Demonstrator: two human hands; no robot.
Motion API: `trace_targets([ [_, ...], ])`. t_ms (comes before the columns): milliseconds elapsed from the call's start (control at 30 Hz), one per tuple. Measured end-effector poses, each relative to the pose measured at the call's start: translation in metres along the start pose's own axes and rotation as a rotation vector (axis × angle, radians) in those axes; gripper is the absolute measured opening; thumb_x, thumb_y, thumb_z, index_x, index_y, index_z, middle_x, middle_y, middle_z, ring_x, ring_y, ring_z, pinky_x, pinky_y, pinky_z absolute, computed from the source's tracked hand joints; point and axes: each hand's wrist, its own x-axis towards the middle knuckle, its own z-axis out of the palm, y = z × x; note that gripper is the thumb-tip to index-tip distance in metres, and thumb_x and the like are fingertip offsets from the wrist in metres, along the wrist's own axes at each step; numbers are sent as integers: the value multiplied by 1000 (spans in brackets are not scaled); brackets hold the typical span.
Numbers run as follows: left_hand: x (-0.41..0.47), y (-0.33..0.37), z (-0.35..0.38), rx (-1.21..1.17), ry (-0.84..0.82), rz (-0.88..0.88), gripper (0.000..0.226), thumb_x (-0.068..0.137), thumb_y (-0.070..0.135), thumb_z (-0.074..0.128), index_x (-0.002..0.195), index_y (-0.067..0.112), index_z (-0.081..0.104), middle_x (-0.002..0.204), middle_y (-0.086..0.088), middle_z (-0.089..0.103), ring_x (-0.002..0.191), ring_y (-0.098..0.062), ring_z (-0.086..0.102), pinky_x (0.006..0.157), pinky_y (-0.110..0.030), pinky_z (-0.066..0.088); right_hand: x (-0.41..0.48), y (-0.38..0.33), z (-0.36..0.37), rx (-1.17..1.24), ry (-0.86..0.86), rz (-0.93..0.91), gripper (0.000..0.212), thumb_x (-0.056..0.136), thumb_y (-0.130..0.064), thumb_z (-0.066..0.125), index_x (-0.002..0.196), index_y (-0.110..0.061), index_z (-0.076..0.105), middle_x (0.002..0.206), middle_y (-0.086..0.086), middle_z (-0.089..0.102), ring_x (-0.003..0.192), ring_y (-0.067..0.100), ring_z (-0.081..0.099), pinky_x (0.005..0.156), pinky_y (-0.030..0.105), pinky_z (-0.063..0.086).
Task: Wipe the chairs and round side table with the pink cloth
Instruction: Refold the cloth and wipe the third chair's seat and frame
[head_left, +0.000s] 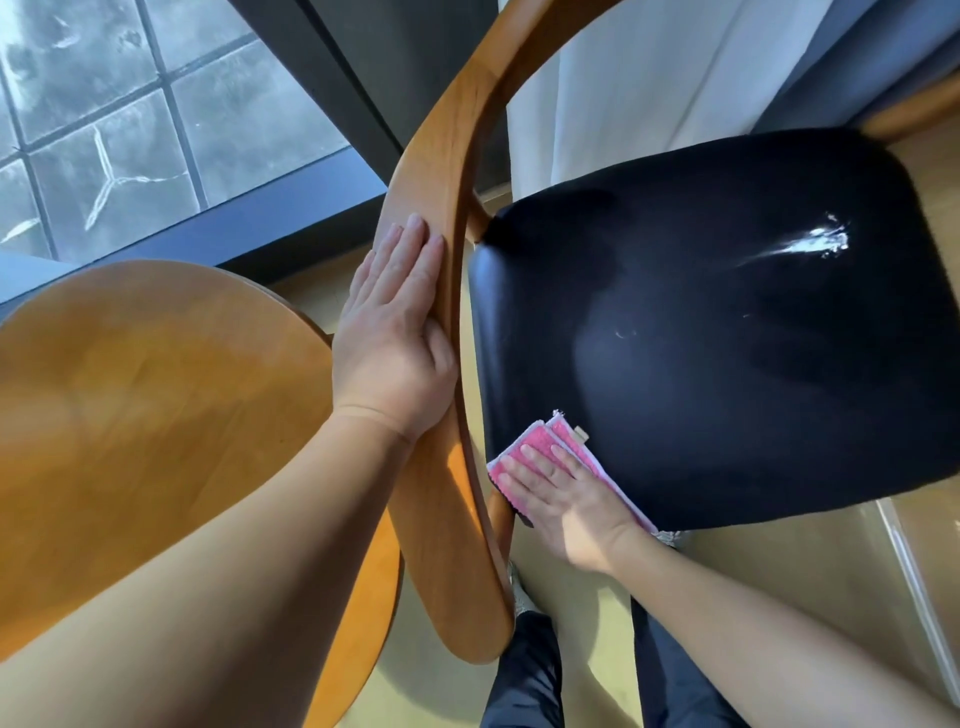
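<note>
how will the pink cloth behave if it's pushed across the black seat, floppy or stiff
Likely floppy: the pink cloth lies folded in layers, so it may bunch unless the right hand presses flat, as it does. Probably light, being thin. The black seat looks glossy, so it should slide easily.

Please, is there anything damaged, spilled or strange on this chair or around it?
One thing stands out: a white streak on the far right part of the glossy black chair seat. It could be a smear, a scuff or only glare; I cannot tell. The folded pink cloth under the right hand lies apart from it.
</note>
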Motion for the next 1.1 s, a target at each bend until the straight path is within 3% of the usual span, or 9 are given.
trace_targets([
  [133,1,-1,0,7,-2,20,52,92,23,35,144,22,40,152,5,31,143,-12,16,117,-28,7,16,6,-7,-1,92,117,60,98,-37,-2,145,-12,-31,151,7,-39,138,31,-38,112,51,-26],
  [233,0,-3,1,11,4,32,53,92,24,34,144,22,40,152,5,31,141,-4,12,117,-28,7,47,34,-38,136,290,308,61,101,-45,8,153,-16,-4,160,4,-9,149,27,-12,121,47,-6],
  [367,1,-2,1,15,9,47,55,91,28,30,144,21,40,152,3,31,138,-1,9,117,-28,8,85,74,-67,134,339,399,59,100,-46,12,152,-20,3,162,1,3,150,22,-2,121,44,-4],
  [533,0,1,-1,78,-7,84,54,91,26,34,144,16,39,153,-3,32,142,-11,12,117,-30,7,119,118,-102,155,381,489,60,100,-45,6,155,-22,3,163,0,3,150,22,-2,121,45,-4],
  [667,2,2,-2,94,-25,218,45,90,21,42,133,10,53,144,-10,45,138,-24,26,116,-44,21,138,148,-123,163,391,550,60,100,-44,10,156,-22,5,164,-2,1,150,22,-4,121,45,-5],
  [767,2,2,-2,85,-31,235,41,90,21,42,125,9,58,139,-11,49,135,-26,34,112,-47,30,144,158,-126,148,387,579,60,100,-43,12,156,-22,8,164,-2,2,150,21,-4,121,45,-4],
  [1100,0,4,-4,37,-27,205,29,90,20,43,111,11,62,137,-10,50,135,-27,37,109,-48,35,93,120,-80,168,387,608,60,101,-42,7,155,-17,1,163,3,-2,150,22,-7,121,44,-4],
])
